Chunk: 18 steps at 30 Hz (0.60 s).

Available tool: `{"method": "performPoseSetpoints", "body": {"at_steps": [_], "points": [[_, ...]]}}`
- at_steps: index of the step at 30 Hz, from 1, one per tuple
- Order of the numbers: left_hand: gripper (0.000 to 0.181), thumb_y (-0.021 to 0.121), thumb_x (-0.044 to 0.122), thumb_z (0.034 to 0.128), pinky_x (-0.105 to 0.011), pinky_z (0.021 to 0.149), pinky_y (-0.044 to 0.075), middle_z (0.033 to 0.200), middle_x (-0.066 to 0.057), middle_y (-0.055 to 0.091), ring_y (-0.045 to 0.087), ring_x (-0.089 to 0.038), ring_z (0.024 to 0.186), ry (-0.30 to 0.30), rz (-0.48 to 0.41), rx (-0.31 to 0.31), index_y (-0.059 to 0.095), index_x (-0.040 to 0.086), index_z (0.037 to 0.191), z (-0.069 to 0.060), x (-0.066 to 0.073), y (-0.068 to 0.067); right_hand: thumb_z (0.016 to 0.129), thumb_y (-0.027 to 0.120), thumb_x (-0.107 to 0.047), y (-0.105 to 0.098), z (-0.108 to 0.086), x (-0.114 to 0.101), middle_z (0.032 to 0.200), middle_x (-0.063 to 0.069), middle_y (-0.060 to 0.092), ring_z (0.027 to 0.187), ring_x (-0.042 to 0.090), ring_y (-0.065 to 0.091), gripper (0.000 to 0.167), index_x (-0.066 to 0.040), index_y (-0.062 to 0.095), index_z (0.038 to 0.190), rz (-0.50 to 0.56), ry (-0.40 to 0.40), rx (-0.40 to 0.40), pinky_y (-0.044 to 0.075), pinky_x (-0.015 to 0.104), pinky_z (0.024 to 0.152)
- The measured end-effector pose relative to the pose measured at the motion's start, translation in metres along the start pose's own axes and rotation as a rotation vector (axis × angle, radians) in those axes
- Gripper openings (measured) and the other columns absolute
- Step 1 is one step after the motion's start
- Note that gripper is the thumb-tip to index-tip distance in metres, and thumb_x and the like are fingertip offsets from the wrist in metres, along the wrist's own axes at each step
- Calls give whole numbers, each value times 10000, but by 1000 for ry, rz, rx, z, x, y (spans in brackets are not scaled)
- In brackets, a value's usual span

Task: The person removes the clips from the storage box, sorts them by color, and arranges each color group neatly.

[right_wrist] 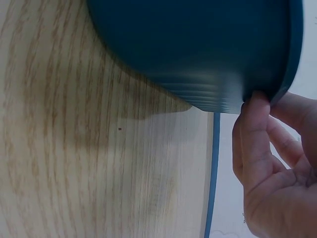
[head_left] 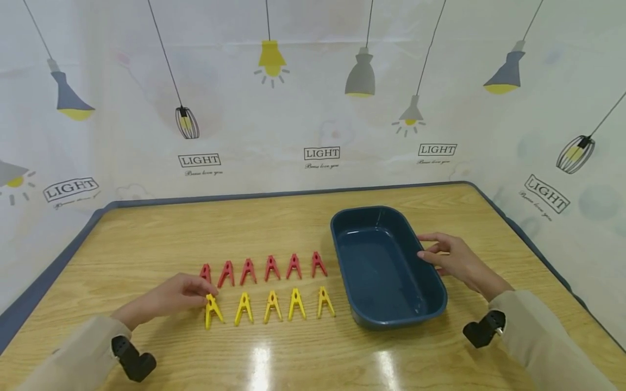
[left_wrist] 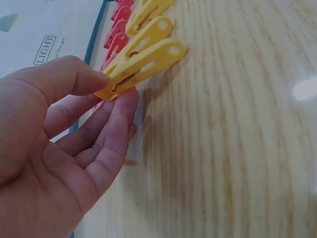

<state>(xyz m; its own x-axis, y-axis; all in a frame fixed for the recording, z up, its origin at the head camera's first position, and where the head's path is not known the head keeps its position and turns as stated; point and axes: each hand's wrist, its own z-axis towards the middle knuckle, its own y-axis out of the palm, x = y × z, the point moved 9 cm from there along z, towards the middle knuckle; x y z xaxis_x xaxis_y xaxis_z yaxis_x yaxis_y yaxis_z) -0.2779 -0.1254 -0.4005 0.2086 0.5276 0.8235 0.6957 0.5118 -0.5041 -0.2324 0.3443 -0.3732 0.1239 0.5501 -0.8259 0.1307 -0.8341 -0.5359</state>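
My left hand (head_left: 173, 296) pinches the top of a yellow clothespin (head_left: 212, 309) between thumb and fingertips, at the left end of a row of several yellow clothespins (head_left: 272, 307). In the left wrist view, the two legs of that clothespin (left_wrist: 148, 62) point away from the fingers. Behind this row runs another of several red clothespins (head_left: 248, 270); the hand partly covers the leftmost red one. On the right, my right hand (head_left: 452, 258) holds the right rim of a deep blue rectangular basin (head_left: 391, 322). The right wrist view has fingers (right_wrist: 255, 124) under the basin's lip.
Everything stands on a wood-grain table (head_left: 274, 358) with a dark blue edge strip. A white wall covering (head_left: 274, 119) printed with hanging lamps encloses the back and sides. Nothing lies inside the basin.
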Motion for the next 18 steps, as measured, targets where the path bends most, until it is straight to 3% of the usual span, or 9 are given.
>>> {"method": "performPoseSetpoints", "body": {"at_steps": [8,18], "points": [[251,562,101,864,-226,723,464,1064,-158,580,553,-124,907,24,13,0,600,-25,1078,3,1,2,877,556,-275,0,-1,-1,1028,197,532,860,241,568,574,-22,339,1345,9,-14,-5,496,385,689],[271,578,125,855,-245,691,471,1042,-163,582,559,-99,853,31,31,20,591,-45,1066,5,5,5,878,556,-274,0,-2,-2,1026,199,529,867,246,568,580,-21,332,1349,17,-31,-16,495,388,697]]}}
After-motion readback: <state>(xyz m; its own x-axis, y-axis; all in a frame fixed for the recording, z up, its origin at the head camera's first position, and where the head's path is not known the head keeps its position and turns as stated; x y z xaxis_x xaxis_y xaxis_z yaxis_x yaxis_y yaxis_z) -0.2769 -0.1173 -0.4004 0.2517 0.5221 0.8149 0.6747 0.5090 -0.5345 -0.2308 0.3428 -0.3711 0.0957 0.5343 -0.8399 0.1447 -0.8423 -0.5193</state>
